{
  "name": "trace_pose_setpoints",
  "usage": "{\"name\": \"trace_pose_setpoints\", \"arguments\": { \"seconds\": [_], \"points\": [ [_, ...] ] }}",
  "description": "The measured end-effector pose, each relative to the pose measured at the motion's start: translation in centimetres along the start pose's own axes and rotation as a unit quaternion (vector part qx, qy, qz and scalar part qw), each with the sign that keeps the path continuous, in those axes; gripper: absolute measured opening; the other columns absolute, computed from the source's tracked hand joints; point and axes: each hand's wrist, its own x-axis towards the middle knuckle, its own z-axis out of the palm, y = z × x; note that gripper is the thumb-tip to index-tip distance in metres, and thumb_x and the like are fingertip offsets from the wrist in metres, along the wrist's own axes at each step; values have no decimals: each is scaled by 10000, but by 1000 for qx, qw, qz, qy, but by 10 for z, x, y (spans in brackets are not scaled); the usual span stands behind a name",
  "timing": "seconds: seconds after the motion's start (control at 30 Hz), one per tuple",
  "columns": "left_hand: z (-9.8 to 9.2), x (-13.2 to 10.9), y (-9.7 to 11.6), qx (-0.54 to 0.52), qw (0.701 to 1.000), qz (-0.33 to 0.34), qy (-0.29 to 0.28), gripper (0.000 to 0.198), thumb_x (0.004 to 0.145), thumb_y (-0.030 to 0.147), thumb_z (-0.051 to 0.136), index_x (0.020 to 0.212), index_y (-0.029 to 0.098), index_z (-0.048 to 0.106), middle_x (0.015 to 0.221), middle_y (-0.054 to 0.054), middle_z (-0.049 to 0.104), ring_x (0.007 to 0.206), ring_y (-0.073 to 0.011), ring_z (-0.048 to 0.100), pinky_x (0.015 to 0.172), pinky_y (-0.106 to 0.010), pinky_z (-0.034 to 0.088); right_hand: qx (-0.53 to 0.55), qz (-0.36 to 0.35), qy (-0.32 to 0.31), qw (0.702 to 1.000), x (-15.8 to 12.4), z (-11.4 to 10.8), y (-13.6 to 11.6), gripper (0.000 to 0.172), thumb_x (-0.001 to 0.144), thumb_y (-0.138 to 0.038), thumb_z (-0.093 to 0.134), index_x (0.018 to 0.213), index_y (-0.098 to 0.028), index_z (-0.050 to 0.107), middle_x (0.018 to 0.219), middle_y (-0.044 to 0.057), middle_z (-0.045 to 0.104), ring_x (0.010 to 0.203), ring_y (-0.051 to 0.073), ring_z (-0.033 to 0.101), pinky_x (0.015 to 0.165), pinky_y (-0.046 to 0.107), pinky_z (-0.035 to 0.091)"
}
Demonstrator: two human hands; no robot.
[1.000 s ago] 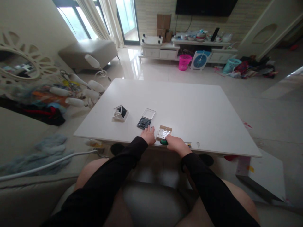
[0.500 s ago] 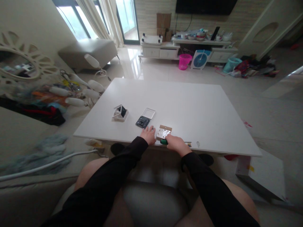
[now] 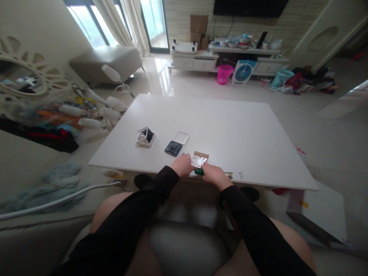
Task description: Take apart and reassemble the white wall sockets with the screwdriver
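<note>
A small square metal plate on a brown backing (image 3: 200, 158) lies near the front edge of the white table (image 3: 230, 130). My left hand (image 3: 181, 165) rests on the plate's left side, fingers curled against it. My right hand (image 3: 212, 174) is closed round a green-handled tool (image 3: 197, 172) whose tip is at the plate's front edge. Just beyond the left hand lie a dark square module (image 3: 173, 148) and a clear square cover (image 3: 181, 137). A white box-shaped part with a dark face (image 3: 146, 137) stands further left.
A few small bits lie on the table edge right of my right hand (image 3: 240, 176). White bulbs and clutter (image 3: 94, 109) crowd the floor left of the table. A pink basket (image 3: 224, 74), a fan (image 3: 243, 72) and a low cabinet (image 3: 201, 61) stand far behind.
My left hand has slid a little to the right, closer onto the plate. My right hand and the tool have stayed in place.
</note>
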Motion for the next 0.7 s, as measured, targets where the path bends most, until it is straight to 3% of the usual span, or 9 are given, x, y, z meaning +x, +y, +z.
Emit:
{"name": "trace_pose_setpoints", "arguments": {
  "seconds": [0.07, 0.17, 0.37, 0.5, 0.6, 0.7],
  "points": [
    [3, -3, 3, -16, 999, 22, -21, 521, 918, 265, 535, 1385, 37, 501, 1442, -248, 573, 1360, -326, 582, 1132, -385, 462, -5, 3, 9, 1000, 0, 0, 0, 354, 927, -158, 553, 1272, -156, 634, 1371, 165, 656, 1147, 299, 719, 866, 340, 545],
    [6, -7, 6, -23, 997, 55, -38, 667, 882, 243, 571, 1513, 115, 399, 1654, -218, 364, 1466, -322, 494, 1168, -405, 451, -12, 3, 21, 1000, 0, -1, 0, 382, 919, -157, 571, 1298, -147, 618, 1386, 162, 642, 1161, 306, 711, 875, 350, 550],
    [8, -15, 10, -3, 997, 61, -54, 591, 889, 236, 595, 1462, 149, 484, 1724, -193, 254, 1461, -365, 497, 1135, -475, 500, -16, -4, 2, 1000, -5, -2, -2, 394, 930, -144, 548, 1317, -159, 616, 1389, 160, 639, 1179, 303, 705, 893, 360, 553],
    [12, -19, 15, 8, 996, 73, -46, 520, 897, 226, 586, 1412, 201, 521, 1658, -139, 408, 1349, -356, 591, 1058, -503, 553, -24, -10, -18, 999, -6, -1, -5, 333, 935, -148, 553, 1250, -146, 661, 1363, 161, 658, 1175, 302, 707, 913, 365, 555],
    [17, -21, 20, 8, 996, 80, -43, 455, 919, 201, 530, 1372, 157, 537, 1465, -150, 599, 1250, -336, 646, 1015, -482, 573, -26, -12, -12, 1000, -4, 1, -6, 366, 939, -144, 549, 1295, -149, 639, 1366, 158, 661, 1178, 301, 706, 922, 368, 558],
    [22, -21, 23, 3, 994, 97, -41, 436, 909, 185, 538, 1339, 112, 545, 1332, -154, 667, 1212, -321, 666, 1047, -451, 555, -27, -17, -5, 999, -3, 4, -6, 400, 935, -141, 558, 1330, -151, 618, 1391, 159, 646, 1183, 299, 703, 936, 364, 558]
  ]
}}
